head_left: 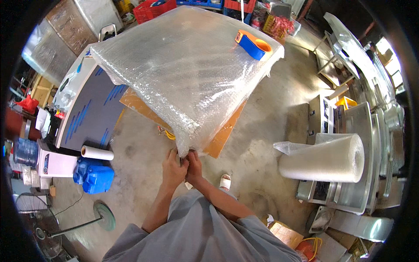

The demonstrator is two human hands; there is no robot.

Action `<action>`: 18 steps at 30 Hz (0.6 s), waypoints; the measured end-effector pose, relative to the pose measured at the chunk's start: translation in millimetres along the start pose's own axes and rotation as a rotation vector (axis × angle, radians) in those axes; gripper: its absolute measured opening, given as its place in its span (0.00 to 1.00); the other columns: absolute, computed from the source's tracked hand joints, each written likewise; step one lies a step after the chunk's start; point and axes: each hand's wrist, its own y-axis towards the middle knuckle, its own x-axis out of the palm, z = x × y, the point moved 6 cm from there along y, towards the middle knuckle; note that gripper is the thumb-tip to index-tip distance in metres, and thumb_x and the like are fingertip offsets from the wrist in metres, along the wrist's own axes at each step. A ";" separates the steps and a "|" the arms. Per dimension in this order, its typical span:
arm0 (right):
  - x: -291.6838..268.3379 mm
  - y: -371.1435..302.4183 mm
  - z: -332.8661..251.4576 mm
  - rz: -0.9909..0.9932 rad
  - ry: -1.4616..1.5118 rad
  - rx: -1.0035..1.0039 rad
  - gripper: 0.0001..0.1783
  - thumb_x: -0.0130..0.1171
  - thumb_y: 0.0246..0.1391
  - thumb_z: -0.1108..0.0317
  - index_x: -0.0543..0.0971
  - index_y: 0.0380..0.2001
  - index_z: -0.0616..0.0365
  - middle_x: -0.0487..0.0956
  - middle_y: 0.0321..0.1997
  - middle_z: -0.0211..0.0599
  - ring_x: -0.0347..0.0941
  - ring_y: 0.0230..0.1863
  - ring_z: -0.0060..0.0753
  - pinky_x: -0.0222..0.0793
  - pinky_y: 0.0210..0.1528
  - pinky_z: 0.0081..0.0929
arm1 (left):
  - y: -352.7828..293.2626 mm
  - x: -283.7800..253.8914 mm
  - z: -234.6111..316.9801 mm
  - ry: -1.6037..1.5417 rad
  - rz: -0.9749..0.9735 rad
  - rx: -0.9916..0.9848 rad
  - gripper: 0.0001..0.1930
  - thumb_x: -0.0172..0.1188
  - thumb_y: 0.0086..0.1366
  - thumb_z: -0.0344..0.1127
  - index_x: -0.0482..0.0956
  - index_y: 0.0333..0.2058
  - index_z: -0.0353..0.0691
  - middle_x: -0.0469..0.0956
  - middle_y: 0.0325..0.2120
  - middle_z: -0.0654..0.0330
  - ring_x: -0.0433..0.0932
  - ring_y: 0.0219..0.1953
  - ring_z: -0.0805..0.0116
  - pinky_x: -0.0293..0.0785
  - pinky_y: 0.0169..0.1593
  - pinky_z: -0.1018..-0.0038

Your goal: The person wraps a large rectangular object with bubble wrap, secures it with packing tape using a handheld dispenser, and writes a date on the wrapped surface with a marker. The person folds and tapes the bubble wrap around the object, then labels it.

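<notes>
A large flat-topped, boxy load is covered in clear bubble wrap [174, 56] and stands in front of me. Its near corner is gathered into a bunched tail. My left hand [174, 168] and my right hand [194, 166] are close together below that corner, fingers closed around the loose end of the wrap. A small dark spot shows between the fingers, too small to make out. On top, near the far right corner, sits a blue-and-orange tape dispenser [254, 45]. Brown cardboard [227, 133] sticks out from under the wrap.
A big bubble wrap roll [325, 159] lies on metal equipment at the right. To the left are a dark-topped table [89, 113], blue jugs [98, 178], a white film roll [97, 153] and a standing fan [43, 233]. A cardboard box [286, 233] lies behind on the right.
</notes>
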 end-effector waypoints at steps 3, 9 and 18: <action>4.7 4.0 -4.9 0.010 -0.006 -0.006 0.22 0.64 0.51 0.78 0.74 0.50 0.59 0.76 0.48 0.51 0.74 0.49 0.56 0.73 0.50 0.44 | 13.3 -0.4 -14.2 0.012 0.024 0.011 0.14 0.67 0.57 0.25 0.77 0.42 0.34 0.78 0.38 0.47 0.80 0.40 0.45 0.76 0.43 0.57; -18.6 -35.0 -19.9 0.168 -0.340 -0.084 0.31 0.66 0.48 0.77 0.72 0.58 0.61 0.75 0.54 0.52 0.72 0.56 0.57 0.71 0.59 0.45 | 25.6 2.7 -31.9 -0.039 -0.015 0.002 0.13 0.69 0.55 0.26 0.75 0.37 0.34 0.78 0.35 0.47 0.79 0.35 0.48 0.76 0.38 0.58; 15.8 -36.5 19.3 0.030 -0.511 0.122 0.41 0.70 0.46 0.69 0.65 0.63 0.67 0.69 0.59 0.59 0.64 0.62 0.63 0.64 0.62 0.53 | 26.0 6.3 -30.9 -0.112 -0.017 0.104 0.15 0.73 0.53 0.30 0.74 0.34 0.34 0.77 0.29 0.51 0.79 0.29 0.52 0.76 0.32 0.61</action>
